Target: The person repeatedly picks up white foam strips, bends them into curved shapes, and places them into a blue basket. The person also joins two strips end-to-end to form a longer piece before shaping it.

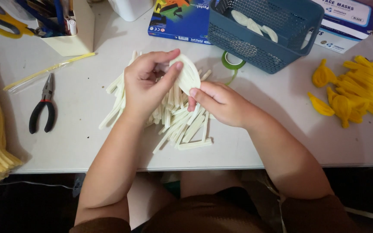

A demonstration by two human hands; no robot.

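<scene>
A home craft corner: a white bench (87, 146) carries black-handled pliers (43, 105), a cream desk organiser (72, 30) with pens and yellow-handled scissors (1, 19), a blue-grey plastic mesh basket (260, 39), a green tape roll (232, 60) and heaps of yellow pipe-cleaner shapes (355, 88).

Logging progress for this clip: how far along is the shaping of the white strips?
Done: a few white leaf-shaped loops lie in the blue basket, and finished-looking yellow shapes sit at the table's far right. In hand: the left hand and right hand together pinch one white loop. Left: a large pile of straight white strips lies under the hands, so most remains.
</scene>
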